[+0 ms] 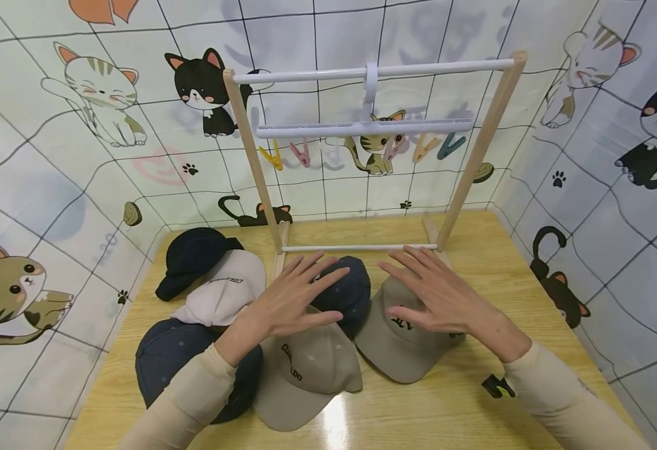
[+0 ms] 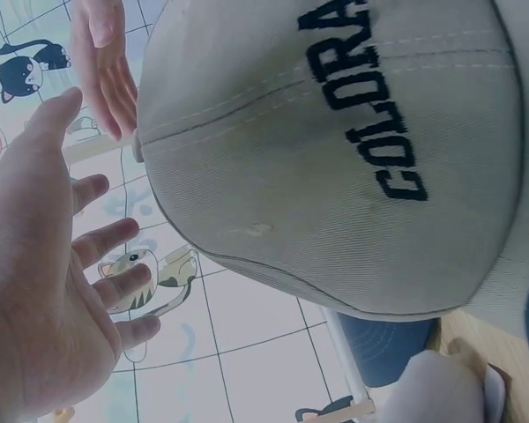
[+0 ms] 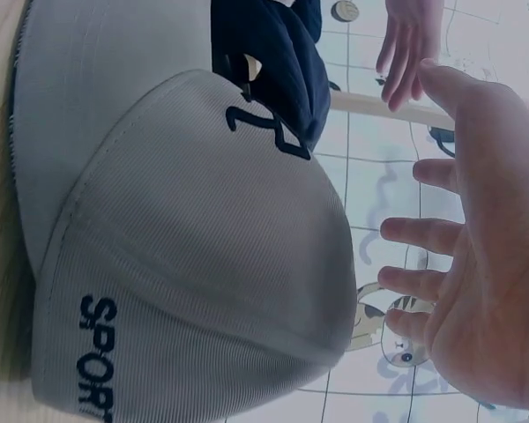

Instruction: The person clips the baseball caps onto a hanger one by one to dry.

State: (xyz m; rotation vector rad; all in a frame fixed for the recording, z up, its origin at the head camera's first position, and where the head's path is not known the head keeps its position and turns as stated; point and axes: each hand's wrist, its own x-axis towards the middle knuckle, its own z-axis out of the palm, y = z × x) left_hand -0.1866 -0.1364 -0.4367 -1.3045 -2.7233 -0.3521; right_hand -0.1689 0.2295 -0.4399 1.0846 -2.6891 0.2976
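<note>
Right hand point(image 1: 441, 297) spread wide near a grey cap point(image 3: 212, 229), "SPORT" lettering point(image 3: 97, 351) plainer from the right wrist

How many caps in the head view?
6: black cap at back left, white cap beside it, front-left navy cap, rear-centre navy cap, front-centre grey cap, right-hand grey cap. Overlaps could hide more.
</note>
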